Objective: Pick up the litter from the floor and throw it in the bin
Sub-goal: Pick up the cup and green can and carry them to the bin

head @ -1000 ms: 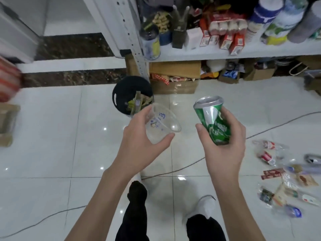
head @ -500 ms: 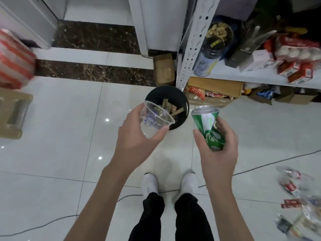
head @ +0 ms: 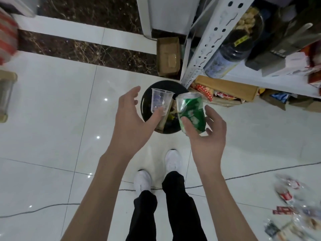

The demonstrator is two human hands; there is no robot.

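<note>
Cup (head: pixel 160 101) left of can (head: pixel 191 112) — above bin (head: pixel 165 83)

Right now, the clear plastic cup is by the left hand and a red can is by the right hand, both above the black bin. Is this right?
Not quite. The head view shows the can is green, not red. The rest holds: the clear plastic cup is by the left hand, the can by the right hand, both above the black bin.

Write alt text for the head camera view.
A person's hands are above a black bin on a white tiled floor: the left hand, fingers spread, touches a clear plastic cup; the right hand has a green can between thumb and fingers. More litter lies at lower right.
</note>
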